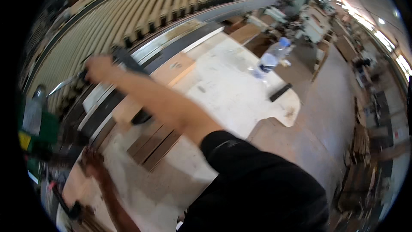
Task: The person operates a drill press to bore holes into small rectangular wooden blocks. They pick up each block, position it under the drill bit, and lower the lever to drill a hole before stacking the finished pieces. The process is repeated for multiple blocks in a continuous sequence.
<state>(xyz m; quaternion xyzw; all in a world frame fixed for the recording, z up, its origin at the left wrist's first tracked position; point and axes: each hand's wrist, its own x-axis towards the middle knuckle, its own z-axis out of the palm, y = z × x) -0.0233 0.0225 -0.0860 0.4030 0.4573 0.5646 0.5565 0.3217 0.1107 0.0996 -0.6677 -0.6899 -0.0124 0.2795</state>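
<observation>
Though slender, tool (64, 84) diagonal, tip lower left

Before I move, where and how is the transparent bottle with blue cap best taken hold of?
Probably take the bottle by its rounded body, below the blue cap, coming from the left: the body is broader than the cap, and the black bar lies toward the lower right.

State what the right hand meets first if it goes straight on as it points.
Probably the beige slats, up and left of the right hand, though blur and depth leave contact uncertain.
</observation>
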